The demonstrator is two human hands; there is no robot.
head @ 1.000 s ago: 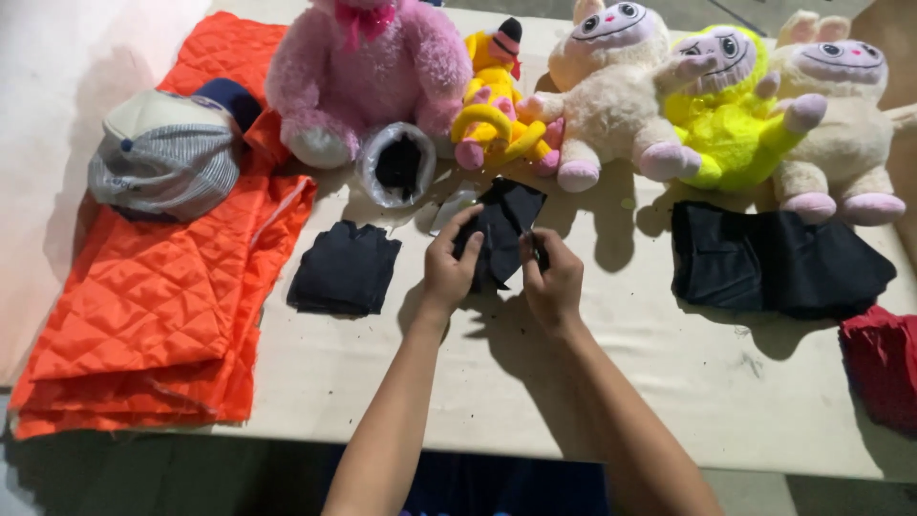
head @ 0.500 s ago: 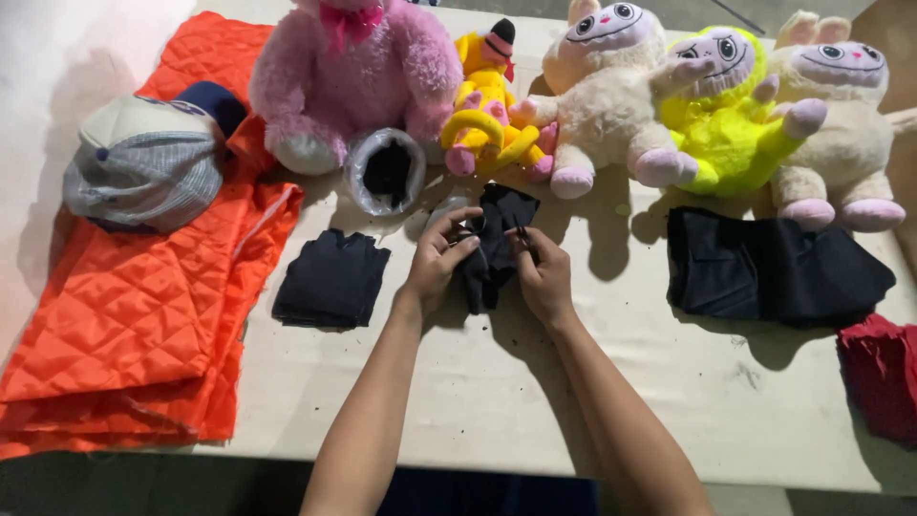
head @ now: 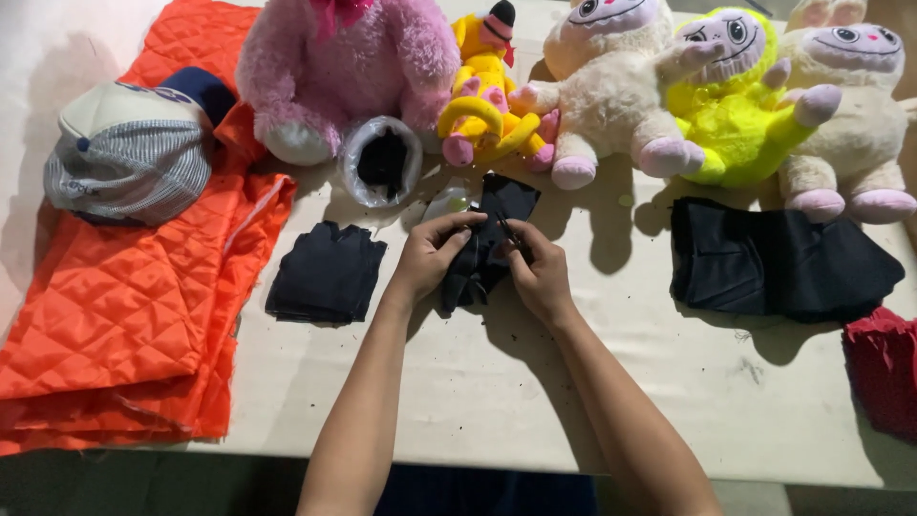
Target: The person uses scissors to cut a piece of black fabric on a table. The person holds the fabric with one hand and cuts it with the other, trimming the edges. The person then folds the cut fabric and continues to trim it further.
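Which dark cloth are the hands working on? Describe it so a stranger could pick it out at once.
Start at the row of plush toys along the far edge of the table and find the small yellow toy. Just in front lies a small black cloth piece, pinched between left hand and right hand. Unlike the flat folded black cloth beside it, it is crumpled and held.
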